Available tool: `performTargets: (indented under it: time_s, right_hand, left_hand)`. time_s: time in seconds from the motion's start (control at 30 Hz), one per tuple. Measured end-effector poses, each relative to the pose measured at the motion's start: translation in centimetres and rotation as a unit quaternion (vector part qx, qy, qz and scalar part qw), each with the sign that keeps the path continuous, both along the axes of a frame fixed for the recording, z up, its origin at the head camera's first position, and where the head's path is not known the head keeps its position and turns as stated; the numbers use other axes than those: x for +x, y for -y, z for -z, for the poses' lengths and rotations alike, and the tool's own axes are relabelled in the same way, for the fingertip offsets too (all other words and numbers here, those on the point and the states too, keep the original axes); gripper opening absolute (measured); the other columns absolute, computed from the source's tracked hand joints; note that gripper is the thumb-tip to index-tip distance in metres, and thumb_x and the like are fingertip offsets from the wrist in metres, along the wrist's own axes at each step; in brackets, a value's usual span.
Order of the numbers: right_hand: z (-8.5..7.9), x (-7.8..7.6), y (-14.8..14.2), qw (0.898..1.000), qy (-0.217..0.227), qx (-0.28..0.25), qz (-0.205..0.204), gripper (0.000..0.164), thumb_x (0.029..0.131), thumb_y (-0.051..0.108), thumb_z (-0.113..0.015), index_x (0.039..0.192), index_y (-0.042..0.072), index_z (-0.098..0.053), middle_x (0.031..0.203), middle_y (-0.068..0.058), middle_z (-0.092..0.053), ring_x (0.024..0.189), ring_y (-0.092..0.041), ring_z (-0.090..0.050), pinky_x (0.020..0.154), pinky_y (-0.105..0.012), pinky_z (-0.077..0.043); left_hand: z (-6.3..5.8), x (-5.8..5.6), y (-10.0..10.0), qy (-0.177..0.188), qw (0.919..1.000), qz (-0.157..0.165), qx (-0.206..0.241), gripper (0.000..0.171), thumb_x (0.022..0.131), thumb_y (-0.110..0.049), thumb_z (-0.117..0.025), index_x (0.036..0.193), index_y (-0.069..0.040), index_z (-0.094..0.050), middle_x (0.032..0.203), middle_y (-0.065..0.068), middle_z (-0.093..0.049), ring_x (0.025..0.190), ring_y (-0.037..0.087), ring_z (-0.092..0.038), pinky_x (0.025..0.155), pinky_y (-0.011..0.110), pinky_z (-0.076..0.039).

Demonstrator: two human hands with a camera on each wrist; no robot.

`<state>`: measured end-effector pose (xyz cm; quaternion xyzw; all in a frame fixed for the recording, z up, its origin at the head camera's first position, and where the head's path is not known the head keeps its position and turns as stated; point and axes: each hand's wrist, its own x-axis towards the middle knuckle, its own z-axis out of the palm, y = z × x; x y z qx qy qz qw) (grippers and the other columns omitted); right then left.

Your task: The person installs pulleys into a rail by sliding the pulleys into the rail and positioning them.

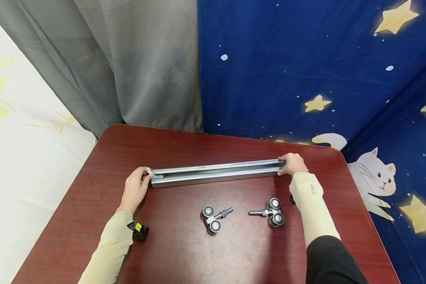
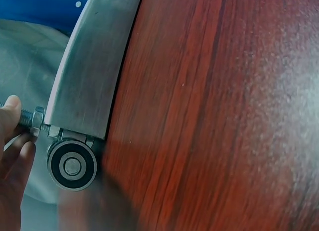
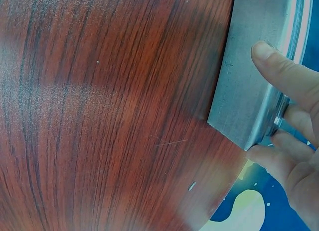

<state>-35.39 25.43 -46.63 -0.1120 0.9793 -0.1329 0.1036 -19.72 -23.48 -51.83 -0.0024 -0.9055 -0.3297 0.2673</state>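
Note:
A slotted metal channel rail (image 1: 216,174) lies across the table with its slot facing up. At its left end, my left hand (image 1: 135,188) pinches the threaded bolt of a roller trolley (image 2: 73,164). One wheel of that trolley sticks out past the rail's end, the rest hidden inside the channel. My right hand (image 1: 292,163) grips the rail's right end, the thumb (image 3: 279,66) against the near side wall and the fingers curled round the far side and end.
Two more roller trolleys lie on the table (image 1: 177,252) in front of the rail: one trolley (image 1: 212,221) near the middle, another trolley (image 1: 273,213) to its right. A grey curtain (image 1: 156,59) and a blue star-patterned curtain (image 1: 269,71) hang behind the table's far edge.

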Motion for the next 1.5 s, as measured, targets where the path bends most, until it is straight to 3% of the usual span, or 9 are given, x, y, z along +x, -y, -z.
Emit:
performTargets:
  time_s: [0.23, 0.5, 0.87, 1.2, 1.5]
  right_hand:
    - [0.4, -0.3, -0.4, 1.000, 0.007, -0.002, -0.005, 0.069, 0.060, 0.018, -0.083, 0.120, -0.002, -0.057, 0.120, -0.025, -0.053, 0.111, -0.045, -0.046, 0.091, -0.054, -0.039]
    - [0.5, -0.4, -0.4, 1.000, 0.008, -0.005, -0.002, 0.068, 0.061, 0.018, -0.083, 0.120, -0.001, -0.056, 0.122, -0.025, -0.052, 0.113, -0.045, -0.045, 0.091, -0.055, -0.038]
    - [0.1, 0.0, -0.2, 1.000, 0.010, -0.007, 0.000, 0.069, 0.060, 0.017, -0.082, 0.121, -0.002, -0.056, 0.122, -0.026, -0.052, 0.113, -0.046, -0.044, 0.092, -0.055, -0.037]
    - [0.2, -0.1, -0.3, 1.000, 0.005, -0.006, 0.000, 0.068, 0.060, 0.016, -0.082, 0.120, -0.002, -0.056, 0.121, -0.026, -0.052, 0.113, -0.046, -0.044, 0.092, -0.055, -0.037]
    - [0.2, -0.1, -0.2, 1.000, 0.000, 0.001, -0.002, 0.068, 0.060, 0.018, -0.083, 0.120, -0.001, -0.057, 0.121, -0.026, -0.053, 0.112, -0.047, -0.044, 0.092, -0.055, -0.037]
  left_hand:
    - [0.2, -0.4, -0.4, 0.012, 0.9998, 0.016, -0.001, 0.015, 0.079, -0.002, -0.067, 0.091, 0.001, -0.058, 0.083, 0.012, -0.061, 0.073, 0.021, -0.056, 0.063, 0.035, -0.045]
    - [-1.2, -0.7, 0.1, 0.031, 0.9990, 0.031, 0.010, 0.019, 0.077, -0.005, -0.070, 0.094, -0.002, -0.062, 0.078, 0.008, -0.062, 0.068, 0.014, -0.053, 0.058, 0.023, -0.043]
    - [-2.3, -1.5, 0.3, 0.052, 0.9971, 0.055, -0.005, 0.012, 0.076, -0.002, -0.070, 0.086, -0.002, -0.063, 0.074, 0.009, -0.065, 0.063, 0.012, -0.056, 0.054, 0.021, -0.044]
    - [-3.4, -1.7, 0.4, 0.110, 0.9911, 0.068, -0.030, 0.010, 0.077, -0.007, -0.069, 0.085, -0.004, -0.062, 0.071, 0.006, -0.062, 0.060, 0.012, -0.053, 0.054, 0.026, -0.044]
    - [-3.8, -2.1, -0.2, 0.114, 0.9875, 0.084, -0.068, 0.011, 0.075, -0.006, -0.071, 0.082, -0.005, -0.062, 0.065, 0.001, -0.056, 0.056, 0.012, -0.046, 0.055, 0.031, -0.040]
